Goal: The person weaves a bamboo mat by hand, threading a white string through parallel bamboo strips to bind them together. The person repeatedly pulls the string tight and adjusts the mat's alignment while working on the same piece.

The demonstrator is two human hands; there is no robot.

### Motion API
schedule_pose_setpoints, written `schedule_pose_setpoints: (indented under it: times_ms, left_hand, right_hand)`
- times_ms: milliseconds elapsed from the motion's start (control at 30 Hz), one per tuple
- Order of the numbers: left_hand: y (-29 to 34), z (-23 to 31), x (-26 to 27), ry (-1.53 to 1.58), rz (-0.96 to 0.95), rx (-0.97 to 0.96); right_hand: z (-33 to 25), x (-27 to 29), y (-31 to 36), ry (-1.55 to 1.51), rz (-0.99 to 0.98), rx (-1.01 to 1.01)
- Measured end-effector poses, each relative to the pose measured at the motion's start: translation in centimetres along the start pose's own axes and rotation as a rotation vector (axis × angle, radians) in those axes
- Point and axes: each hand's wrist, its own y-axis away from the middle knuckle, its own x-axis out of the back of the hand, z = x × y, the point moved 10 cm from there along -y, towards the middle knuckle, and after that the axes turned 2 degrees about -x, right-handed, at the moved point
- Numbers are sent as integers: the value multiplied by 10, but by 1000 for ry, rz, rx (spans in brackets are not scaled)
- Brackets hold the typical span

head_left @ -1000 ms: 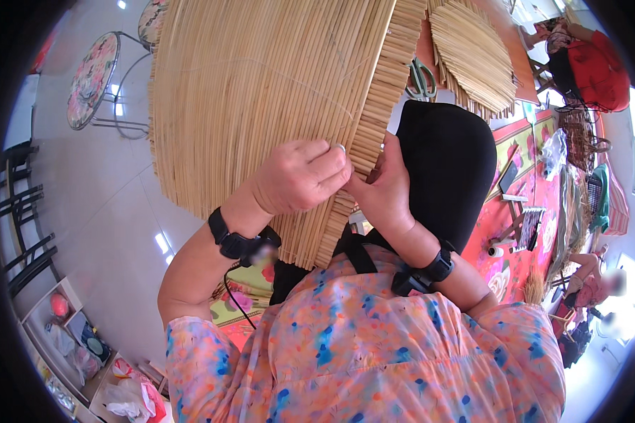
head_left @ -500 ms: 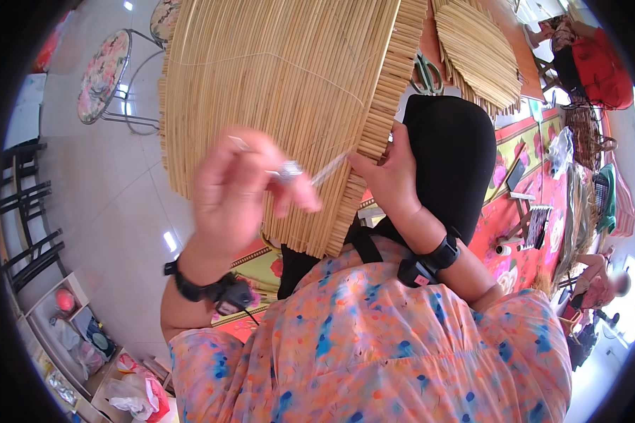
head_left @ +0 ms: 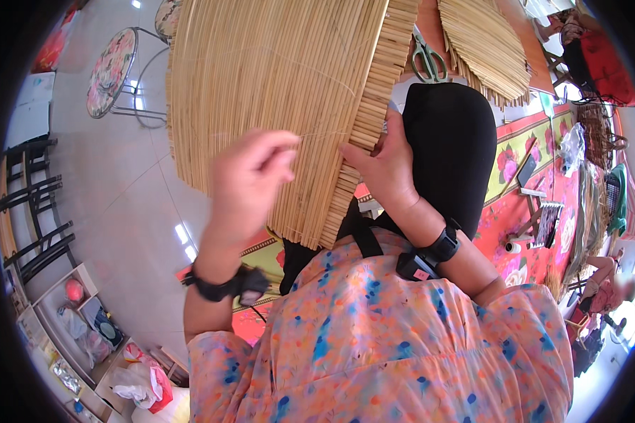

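Our left hand (head_left: pixel 250 180) shifts frame-left, blurred grip unclear; our right hand (head_left: pixel 388 168) pinches the stalk mat (head_left: pixel 275 84) by its up-slanting right edge.

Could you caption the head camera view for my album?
A right hand grips the edge of a stalk mat; a blurred left hand holds a fine thread.

Straw-gold flat panel of thin plant stalks (head_left: pixel 261 84), finely striped. Loose peach cloth blouse (head_left: pixel 381 331), speckled blue and orange. Round metal-legged stool (head_left: pixel 111 74), pink blooms on pale ground. Broad red floor mat (head_left: pixel 497 224): pink roses, yellow-green border.
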Motion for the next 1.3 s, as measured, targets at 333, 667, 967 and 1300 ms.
schedule_pose_setpoints:
  times_ms: [333, 667, 967, 1300]
  left_hand:
    - [-19, 4, -56, -718, -73, -255]
    - [-21, 22, -44, -458, -77, -283]
    - [-19, 4, -55, -621, -121, -235]
    - [-28, -17, -63, 498, -321, 161]
  right_hand:
    - [-7, 1, 1, 37, 23, 32]
    - [-5, 0, 0, -44, 14, 16]
    - [-11, 1, 1, -8, 33, 52]
    - [-1, 3, -3, -95, 32, -15]
